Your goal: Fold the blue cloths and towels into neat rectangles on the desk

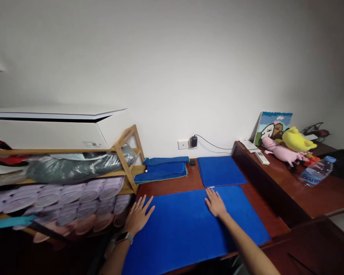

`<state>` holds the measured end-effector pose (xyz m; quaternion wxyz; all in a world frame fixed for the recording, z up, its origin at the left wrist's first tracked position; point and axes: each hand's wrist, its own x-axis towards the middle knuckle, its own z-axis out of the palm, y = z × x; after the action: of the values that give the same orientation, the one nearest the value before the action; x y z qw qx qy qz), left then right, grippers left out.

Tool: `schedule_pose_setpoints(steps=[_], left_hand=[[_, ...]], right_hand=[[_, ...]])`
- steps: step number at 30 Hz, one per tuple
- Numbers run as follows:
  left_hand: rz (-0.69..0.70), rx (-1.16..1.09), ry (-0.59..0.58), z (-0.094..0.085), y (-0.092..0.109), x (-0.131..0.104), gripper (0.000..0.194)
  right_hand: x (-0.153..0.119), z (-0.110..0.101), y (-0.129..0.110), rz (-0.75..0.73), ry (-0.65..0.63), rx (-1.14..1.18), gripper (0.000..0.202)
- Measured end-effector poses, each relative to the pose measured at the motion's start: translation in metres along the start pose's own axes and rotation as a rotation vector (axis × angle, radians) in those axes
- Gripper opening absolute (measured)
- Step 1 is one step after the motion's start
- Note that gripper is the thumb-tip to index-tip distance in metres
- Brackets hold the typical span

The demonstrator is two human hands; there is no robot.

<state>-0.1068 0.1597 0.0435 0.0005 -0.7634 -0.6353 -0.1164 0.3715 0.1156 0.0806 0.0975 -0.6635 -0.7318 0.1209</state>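
A blue cloth [183,229] lies spread flat on the red-brown desk [172,188], reaching its front edge. My left hand [139,215] rests with fingers spread on the cloth's left edge; a watch sits on that wrist. Near the cloth's far edge, my right hand [215,202] lies flat, fingers stretched out, close to a small white label. Behind it is a folded blue cloth [221,170]. Several more blue cloths with green edging [163,170] lie folded in a stack at the back left. Neither hand grips anything.
Left stands a wooden rack [126,160] with many lilac slippers [86,191] and a white box [46,131] on top. On the raised right surface are plush toys [283,151], a remote [262,158] and a plastic bottle [317,172]. A charger [194,141] is plugged into the wall.
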Motion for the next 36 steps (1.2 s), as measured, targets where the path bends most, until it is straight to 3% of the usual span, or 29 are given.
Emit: schedule_pose_setpoints(steps=[3, 6, 9, 12, 16, 19, 21, 25, 27, 28, 31, 36], left_hand=[[-0.013, 0.003, -0.018, 0.0, -0.001, 0.001, 0.073], [-0.025, -0.002, -0.026, 0.0, 0.0, 0.002, 0.072], [-0.014, -0.001, -0.037, 0.0, -0.003, 0.003, 0.071], [0.004, 0.005, -0.037, -0.001, -0.006, 0.003, 0.071], [0.008, 0.004, -0.02, 0.0, -0.006, 0.002, 0.071], [0.012, 0.0, 0.02, 0.002, -0.003, 0.001, 0.071], [0.008, 0.004, 0.045, 0.002, -0.001, 0.0, 0.072], [0.0, 0.011, 0.037, 0.0, 0.001, -0.001, 0.071], [0.0, 0.007, 0.036, -0.002, 0.001, -0.001, 0.071], [0.0, 0.006, 0.034, -0.002, 0.001, -0.001, 0.07], [-0.007, 0.015, 0.015, -0.003, 0.0, 0.0, 0.07], [-0.01, 0.014, 0.012, -0.002, -0.002, 0.002, 0.069]], right_hand=[[-0.014, -0.024, 0.08, 0.278, -0.008, -0.114, 0.07], [-0.028, -0.04, 0.135, 0.437, -0.001, -0.15, 0.073], [-0.035, -0.045, 0.153, 0.481, -0.002, -0.157, 0.073], [-0.036, -0.051, 0.149, 0.5, 0.005, -0.161, 0.072], [-0.028, -0.067, 0.126, 0.499, 0.033, -0.163, 0.069], [-0.013, -0.066, 0.078, 0.378, 0.09, -0.156, 0.067], [0.0, -0.05, 0.028, 0.24, 0.103, -0.139, 0.066], [0.016, 0.003, -0.073, -0.115, 0.068, -0.004, 0.066], [0.016, 0.022, -0.094, -0.216, 0.03, 0.043, 0.068], [0.015, 0.026, -0.094, -0.221, 0.011, 0.042, 0.068], [0.005, 0.019, -0.048, -0.122, -0.019, -0.004, 0.069], [-0.018, -0.02, 0.098, 0.238, -0.007, -0.124, 0.071]])
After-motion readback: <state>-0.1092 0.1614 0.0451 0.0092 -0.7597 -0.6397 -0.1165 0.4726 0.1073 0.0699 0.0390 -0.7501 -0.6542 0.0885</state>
